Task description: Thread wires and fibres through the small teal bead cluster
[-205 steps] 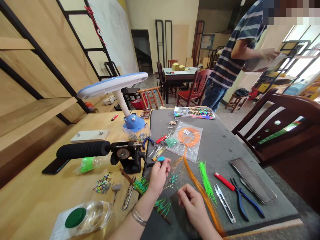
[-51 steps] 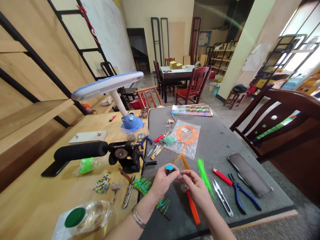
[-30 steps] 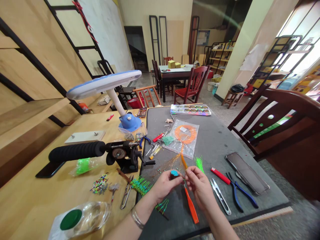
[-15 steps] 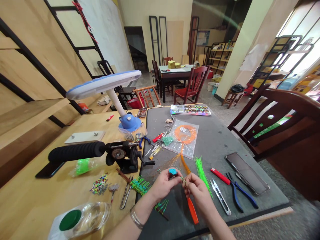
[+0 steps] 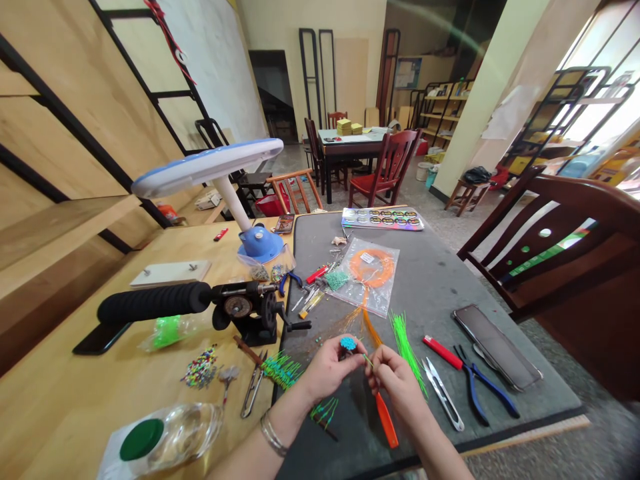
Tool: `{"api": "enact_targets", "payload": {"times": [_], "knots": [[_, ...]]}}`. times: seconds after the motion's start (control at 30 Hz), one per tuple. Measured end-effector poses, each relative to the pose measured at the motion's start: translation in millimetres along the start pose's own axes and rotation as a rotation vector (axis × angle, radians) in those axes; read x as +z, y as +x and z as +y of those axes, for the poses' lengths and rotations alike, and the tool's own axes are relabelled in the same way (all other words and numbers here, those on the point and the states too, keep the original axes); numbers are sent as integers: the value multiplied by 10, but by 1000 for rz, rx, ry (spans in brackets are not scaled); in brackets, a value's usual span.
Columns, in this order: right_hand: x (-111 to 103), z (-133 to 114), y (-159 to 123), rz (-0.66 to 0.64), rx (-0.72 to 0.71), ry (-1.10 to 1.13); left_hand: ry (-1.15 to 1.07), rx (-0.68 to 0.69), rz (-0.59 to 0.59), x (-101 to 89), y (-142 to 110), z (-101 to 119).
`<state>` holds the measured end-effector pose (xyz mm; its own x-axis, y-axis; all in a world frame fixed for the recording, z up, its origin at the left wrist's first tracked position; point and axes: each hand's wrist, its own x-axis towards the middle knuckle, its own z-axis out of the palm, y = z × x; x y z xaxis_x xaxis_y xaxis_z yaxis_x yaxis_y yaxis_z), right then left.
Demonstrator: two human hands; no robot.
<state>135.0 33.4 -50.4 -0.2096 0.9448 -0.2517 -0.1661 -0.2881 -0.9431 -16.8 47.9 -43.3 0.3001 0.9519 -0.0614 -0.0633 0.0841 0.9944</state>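
My left hand (image 5: 326, 368) is closed, its thumb and fingertips pinching a thin green strand (image 5: 367, 361). A small round piece with a knobbly bright-blue top (image 5: 349, 343) shows at those same fingers; its lower part is hidden. Close beside it, my right hand (image 5: 395, 379) is closed too, with the fingertips pinched on the strand. Below the right hand, an orange strip (image 5: 386, 421) lies on the grey mat, and orange fibres (image 5: 371, 329) run out above it. Left of my left hand are green strands with blue bits (image 5: 281, 369) along a brown stick.
On the right lie green strands (image 5: 407, 350), thread snips (image 5: 444, 397), blue-handled pliers (image 5: 477, 393), a red lighter (image 5: 442, 352) and a phone (image 5: 497, 347). To the left stand a black hand-cranked tool (image 5: 245, 310), a blue-based lamp (image 5: 260, 244) and a green-capped clear bottle (image 5: 187, 437).
Both hands stay close together in nearly the same place. The blue-topped piece has shifted very slightly at my left fingers. The whole view has moved a little.
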Motion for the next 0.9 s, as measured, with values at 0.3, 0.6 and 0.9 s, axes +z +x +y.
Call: {"api": "enact_targets", "payload": {"times": [0.3,0.6,0.9], "knots": [[-15,16,16,0,9,-17,108,31,-10,-5,-11,40],[-8,-33,3,-20,34,-105,186,31,12,-9,-28,39],[7,-51,-2,-48,41,-127,196,34,16,0,-23,66]]}}
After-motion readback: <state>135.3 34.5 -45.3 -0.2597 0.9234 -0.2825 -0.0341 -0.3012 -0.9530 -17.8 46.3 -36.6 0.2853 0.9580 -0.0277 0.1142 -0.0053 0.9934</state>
